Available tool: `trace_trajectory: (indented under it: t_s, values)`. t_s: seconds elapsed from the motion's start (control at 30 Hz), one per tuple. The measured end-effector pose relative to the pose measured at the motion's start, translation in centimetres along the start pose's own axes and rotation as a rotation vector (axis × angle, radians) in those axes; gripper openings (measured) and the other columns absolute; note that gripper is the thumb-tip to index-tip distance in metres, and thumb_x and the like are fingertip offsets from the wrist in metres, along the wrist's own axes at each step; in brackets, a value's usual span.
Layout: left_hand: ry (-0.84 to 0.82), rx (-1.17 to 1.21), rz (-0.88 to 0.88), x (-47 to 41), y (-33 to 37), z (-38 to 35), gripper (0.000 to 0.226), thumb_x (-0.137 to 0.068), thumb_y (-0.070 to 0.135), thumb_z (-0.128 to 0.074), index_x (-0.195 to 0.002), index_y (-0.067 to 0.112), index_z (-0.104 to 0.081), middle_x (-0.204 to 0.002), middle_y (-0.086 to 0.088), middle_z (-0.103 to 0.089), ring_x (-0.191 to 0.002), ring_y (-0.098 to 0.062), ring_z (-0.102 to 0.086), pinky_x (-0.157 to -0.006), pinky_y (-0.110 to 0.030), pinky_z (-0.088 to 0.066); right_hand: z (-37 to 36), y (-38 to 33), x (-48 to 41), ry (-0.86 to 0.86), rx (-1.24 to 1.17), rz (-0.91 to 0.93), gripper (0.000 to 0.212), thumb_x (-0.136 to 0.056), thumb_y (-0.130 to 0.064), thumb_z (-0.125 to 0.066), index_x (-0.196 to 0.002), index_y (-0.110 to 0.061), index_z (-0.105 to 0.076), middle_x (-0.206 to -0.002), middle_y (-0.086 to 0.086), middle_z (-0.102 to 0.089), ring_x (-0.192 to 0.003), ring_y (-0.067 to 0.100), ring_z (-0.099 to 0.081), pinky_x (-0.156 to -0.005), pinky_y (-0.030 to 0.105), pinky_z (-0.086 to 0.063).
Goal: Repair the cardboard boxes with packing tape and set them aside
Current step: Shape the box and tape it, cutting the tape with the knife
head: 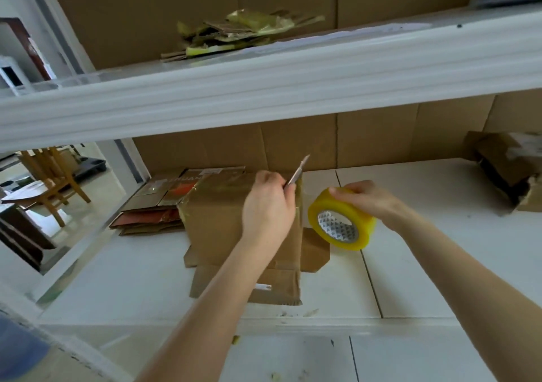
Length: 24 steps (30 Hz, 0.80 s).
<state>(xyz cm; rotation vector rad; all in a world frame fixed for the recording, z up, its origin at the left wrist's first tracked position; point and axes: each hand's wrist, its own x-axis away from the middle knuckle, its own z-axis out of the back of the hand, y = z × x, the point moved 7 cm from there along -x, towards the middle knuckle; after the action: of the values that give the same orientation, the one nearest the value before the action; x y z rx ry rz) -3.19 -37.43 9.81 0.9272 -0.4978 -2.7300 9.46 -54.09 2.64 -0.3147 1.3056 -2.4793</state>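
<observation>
A brown cardboard box (pixel 217 220) stands on the white shelf (pixel 440 235), its flaps spread out at the near side. My left hand (pixel 268 205) is over the box's right top edge and grips a slim utility knife (pixel 297 173), blade pointing up and away. My right hand (pixel 371 197) holds a yellow roll of packing tape (pixel 341 220) just right of the box, a little above the shelf. Clear tape shines on the box's top and right edge.
Flattened cartons (pixel 158 205) lie stacked behind the box at the left. A torn box (pixel 510 170) sits at the far right. The upper shelf (pixel 264 88) carries cardboard scraps and used tape (pixel 243 32). Wooden chairs (pixel 50 182) show through the opening on the left.
</observation>
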Motion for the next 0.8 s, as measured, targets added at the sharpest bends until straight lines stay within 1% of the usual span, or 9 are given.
trace_trajectory:
  t_s: [0.07, 0.13, 0.27, 0.33, 0.4, 0.53, 0.63, 0.7, 0.8]
  values:
    - [-0.092, -0.009, 0.029, -0.4, 0.7, -2.3, 0.018, -0.098, 0.027, -0.048, -0.092, 0.011, -0.054, -0.082, -0.002, -0.052, -0.065, -0.016, -0.05, -0.051, -0.02, -0.03, 0.2, 0.1, -0.1, 0.032, 0.033, 0.016, 0.035, -0.08, -0.065, -0.061, -0.069, -0.031, -0.059, -0.072, -0.015, -0.059, -0.066, 0.004, -0.056, -0.052, 0.019, -0.041]
    - [-0.127, -0.027, 0.076, 0.1, 0.2, -3.6, 0.016, -0.099, 0.026, -0.046, -0.088, 0.015, -0.046, -0.073, -0.001, -0.052, -0.064, -0.02, -0.056, -0.049, -0.021, -0.031, 0.5, 0.2, -0.1, 0.04, 0.089, 0.032, 0.032, -0.078, -0.062, -0.064, -0.069, -0.031, -0.061, -0.072, -0.014, -0.06, -0.067, 0.004, -0.056, -0.052, 0.02, -0.042]
    - [-0.088, -0.114, 0.07, 1.5, -0.7, -4.2, 0.013, -0.099, 0.024, -0.046, -0.098, 0.012, -0.052, -0.076, -0.001, -0.059, -0.066, -0.017, -0.059, -0.056, -0.023, -0.041, 0.8, 0.2, -0.4, -0.005, 0.194, 0.083, 0.02, -0.078, -0.054, -0.066, -0.086, -0.035, -0.063, -0.086, -0.007, -0.063, -0.074, 0.006, -0.055, -0.06, 0.024, -0.045]
    - [-0.083, -0.15, 0.048, 1.5, -0.5, -4.3, 0.016, -0.1, 0.023, -0.045, -0.102, 0.01, -0.054, -0.08, -0.003, -0.062, -0.068, -0.016, -0.058, -0.058, -0.022, -0.042, 1.0, 0.0, -0.4, 0.008, 0.233, 0.097, 0.021, -0.078, -0.051, -0.064, -0.094, -0.037, -0.064, -0.094, -0.004, -0.062, -0.082, 0.013, -0.056, -0.068, 0.028, -0.048]
    - [-0.096, -0.17, 0.057, 1.5, -0.5, -4.3, 0.017, -0.1, 0.024, -0.045, -0.103, 0.01, -0.054, -0.078, 0.0, -0.058, -0.066, -0.014, -0.055, -0.056, -0.02, -0.04, 1.3, 0.5, -0.4, 0.039, 0.32, 0.065, 0.029, -0.078, -0.049, -0.062, -0.105, -0.038, -0.064, -0.107, -0.002, -0.062, -0.097, 0.02, -0.056, -0.078, 0.033, -0.05]
    - [-0.119, -0.179, 0.058, 1.6, -0.5, -4.5, 0.018, -0.1, 0.025, -0.045, -0.105, 0.011, -0.054, -0.076, 0.005, -0.051, -0.064, -0.009, -0.049, -0.047, -0.013, -0.028, 2.1, 2.8, -0.2, 0.09, 0.53, -0.022, 0.044, -0.079, -0.051, -0.057, -0.123, -0.046, -0.055, -0.128, -0.001, -0.056, -0.115, 0.023, -0.052, -0.078, 0.032, -0.042]
    - [-0.106, -0.186, 0.05, 1.5, -0.2, -4.6, 0.018, -0.1, 0.024, -0.044, -0.106, 0.01, -0.054, -0.083, 0.001, -0.059, -0.069, -0.009, -0.049, -0.056, -0.016, -0.034, 0.8, 3.1, -0.5, 0.001, 0.533, -0.013, 0.05, -0.083, -0.048, -0.057, -0.132, -0.049, -0.047, -0.14, -0.005, -0.05, -0.125, 0.022, -0.047, -0.089, 0.035, -0.043]
    - [-0.107, -0.178, 0.049, 1.6, -0.1, -4.3, 0.018, -0.1, 0.024, -0.044, -0.106, 0.01, -0.054, -0.086, -0.002, -0.063, -0.07, -0.01, -0.051, -0.059, -0.017, -0.037, 0.1, 3.0, -0.7, -0.034, 0.473, -0.02, 0.041, -0.085, -0.044, -0.056, -0.125, -0.049, -0.054, -0.136, -0.006, -0.052, -0.12, 0.02, -0.05, -0.088, 0.034, -0.044]
    - [-0.117, -0.138, 0.06, 1.6, -0.3, -3.7, 0.017, -0.1, 0.024, -0.045, -0.104, 0.01, -0.054, -0.086, -0.003, -0.064, -0.07, -0.014, -0.056, -0.061, -0.022, -0.045, -0.3, 3.1, -0.8, -0.002, 0.436, -0.014, 0.016, -0.089, -0.052, -0.052, -0.103, -0.046, -0.058, -0.117, -0.006, -0.058, -0.096, 0.018, -0.053, -0.073, 0.03, -0.048]
